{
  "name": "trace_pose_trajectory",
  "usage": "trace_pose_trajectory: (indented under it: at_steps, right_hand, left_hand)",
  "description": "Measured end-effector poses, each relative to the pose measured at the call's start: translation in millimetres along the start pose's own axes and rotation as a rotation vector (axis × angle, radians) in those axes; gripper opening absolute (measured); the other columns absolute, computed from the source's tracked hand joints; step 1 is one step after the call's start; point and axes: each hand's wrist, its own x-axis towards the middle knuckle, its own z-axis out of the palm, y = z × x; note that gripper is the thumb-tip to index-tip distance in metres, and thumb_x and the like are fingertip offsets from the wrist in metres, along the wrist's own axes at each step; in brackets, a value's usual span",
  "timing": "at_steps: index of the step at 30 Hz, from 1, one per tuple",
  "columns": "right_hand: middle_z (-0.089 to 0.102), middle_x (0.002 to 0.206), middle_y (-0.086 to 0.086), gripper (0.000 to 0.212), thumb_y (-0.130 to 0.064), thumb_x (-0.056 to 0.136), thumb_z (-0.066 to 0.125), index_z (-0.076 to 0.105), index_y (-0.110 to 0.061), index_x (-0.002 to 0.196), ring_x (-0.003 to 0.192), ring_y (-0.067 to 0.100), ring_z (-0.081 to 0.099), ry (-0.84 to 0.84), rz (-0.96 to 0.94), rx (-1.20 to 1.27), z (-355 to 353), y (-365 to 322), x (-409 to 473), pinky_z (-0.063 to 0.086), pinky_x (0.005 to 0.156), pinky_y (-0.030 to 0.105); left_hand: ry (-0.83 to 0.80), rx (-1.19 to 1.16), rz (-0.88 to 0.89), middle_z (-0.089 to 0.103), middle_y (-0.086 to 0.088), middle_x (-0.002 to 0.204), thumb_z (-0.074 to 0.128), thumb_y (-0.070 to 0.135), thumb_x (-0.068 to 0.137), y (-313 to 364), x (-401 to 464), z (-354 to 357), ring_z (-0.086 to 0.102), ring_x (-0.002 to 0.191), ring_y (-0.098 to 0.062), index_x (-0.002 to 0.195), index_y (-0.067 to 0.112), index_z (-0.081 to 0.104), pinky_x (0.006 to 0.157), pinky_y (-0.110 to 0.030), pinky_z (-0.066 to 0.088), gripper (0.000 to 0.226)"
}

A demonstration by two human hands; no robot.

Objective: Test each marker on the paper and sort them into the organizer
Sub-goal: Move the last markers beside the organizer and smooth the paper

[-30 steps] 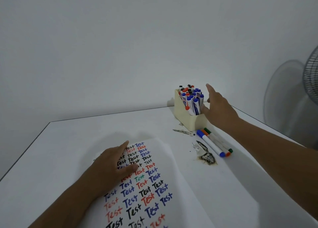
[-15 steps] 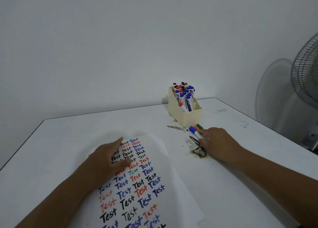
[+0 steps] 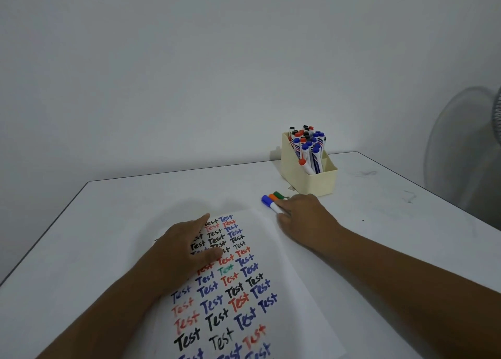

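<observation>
White paper (image 3: 273, 253) reads "Test" repeatedly; left hand (image 3: 187, 253) flat, open; right hand (image 3: 303, 217) seemingly grasps the blue-capped marker (image 3: 269, 203).

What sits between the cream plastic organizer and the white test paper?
In the head view: three loose markers, blue-capped, orange-capped and green-capped, under the right hand, between cream plastic organizer and white test paper.

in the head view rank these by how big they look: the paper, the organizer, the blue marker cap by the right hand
1. paper, by far the largest, though it also lies nearest the camera
2. organizer
3. blue marker cap, smallest
</observation>
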Motion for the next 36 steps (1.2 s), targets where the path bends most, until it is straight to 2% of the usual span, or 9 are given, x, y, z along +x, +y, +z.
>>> trace_pose_trajectory:
  at_steps: [3,8,14,19,22,25,30,33,36]
  right_hand:
    - [0.059,0.098,0.005,0.038,-0.036,0.101,0.04,0.06,-0.02,0.13,0.092,0.02,0.054,-0.01,0.015,-0.046,2.8,-8.7,21.3,0.048,0.08,0.033]
    - [0.057,0.093,0.004,0.034,-0.033,0.103,0.033,0.059,-0.018,0.119,0.084,0.018,0.049,-0.024,0.064,-0.176,3.0,-18.7,55.2,0.035,0.076,0.031]
    - [0.063,0.093,0.004,0.027,-0.03,0.103,0.035,0.059,-0.018,0.107,0.081,0.02,0.053,0.002,0.113,-0.276,9.8,-19.5,83.8,0.035,0.073,0.032]
    - [0.055,0.092,0.003,0.025,-0.032,0.101,0.038,0.058,-0.018,0.106,0.087,0.022,0.052,-0.011,0.195,-0.204,15.1,-18.8,97.5,0.038,0.073,0.032]
    - [0.057,0.092,0.002,0.028,-0.038,0.101,0.039,0.057,-0.017,0.106,0.084,0.021,0.051,0.009,0.179,-0.204,13.6,-19.3,92.7,0.039,0.071,0.032]
    - [0.06,0.097,0.001,0.036,-0.045,0.102,0.038,0.059,-0.019,0.114,0.093,0.02,0.054,0.048,0.098,-0.261,3.6,-20.2,77.5,0.045,0.083,0.032]
    - [0.059,0.131,-0.004,0.044,-0.047,0.101,0.045,0.051,-0.028,0.141,0.123,0.019,0.046,0.023,-0.071,-0.13,-24.9,-23.6,18.7,0.044,0.101,0.035]
    - [0.052,0.144,-0.007,0.052,-0.051,0.098,0.051,0.043,-0.037,0.147,0.136,0.018,0.038,-0.086,-0.074,-0.071,-43.1,-25.4,-28.3,0.044,0.106,0.038]
    - [0.048,0.149,-0.011,0.058,-0.057,0.096,0.053,0.038,-0.041,0.15,0.143,0.018,0.034,-0.195,-0.027,-0.025,-57.0,-27.5,-68.3,0.037,0.112,0.038]
  left_hand:
    - [0.006,-0.014,-0.005,0.037,0.011,0.15,0.037,0.095,0.065,-3.2,1.2,1.1,0.04,0.132,-0.011,0.151,0.042,0.013,0.106,-0.043,0.041,0.103]
    - [0.008,0.001,0.004,0.032,0.011,0.153,0.041,0.089,0.071,-1.3,1.4,1.6,0.032,0.138,-0.011,0.151,0.042,0.01,0.111,-0.042,0.036,0.098]
    - [0.024,-0.015,0.013,0.032,0.012,0.152,0.043,0.086,0.073,0.4,0.0,1.7,0.03,0.138,-0.009,0.152,0.041,0.012,0.111,-0.039,0.034,0.096]
    - [0.029,-0.026,0.001,0.033,0.013,0.152,0.045,0.086,0.072,-1.0,1.5,1.6,0.031,0.137,-0.008,0.151,0.043,0.012,0.111,-0.039,0.035,0.095]
    - [0.029,-0.033,0.004,0.032,0.013,0.152,0.045,0.087,0.072,-2.8,2.8,0.2,0.03,0.137,-0.009,0.151,0.043,0.013,0.111,-0.04,0.034,0.096]
    - [0.053,-0.036,0.018,0.029,0.011,0.154,0.048,0.082,0.075,-0.2,0.9,-1.6,0.024,0.141,-0.01,0.151,0.041,0.016,0.114,-0.04,0.029,0.092]
    - [0.129,0.018,-0.011,0.028,0.009,0.156,0.046,0.08,0.077,7.4,-2.9,-7.2,0.015,0.145,-0.012,0.15,0.037,0.024,0.117,-0.04,0.017,0.088]
    - [0.224,0.082,-0.016,0.04,0.01,0.15,0.037,0.087,0.076,9.8,-3.2,-13.2,0.031,0.139,-0.013,0.146,0.034,0.032,0.112,-0.043,0.029,0.088]
    - [0.266,0.101,-0.081,0.044,0.005,0.148,0.035,0.092,0.073,14.4,-10.2,-23.8,0.045,0.132,-0.018,0.146,0.032,0.035,0.103,-0.049,0.042,0.095]
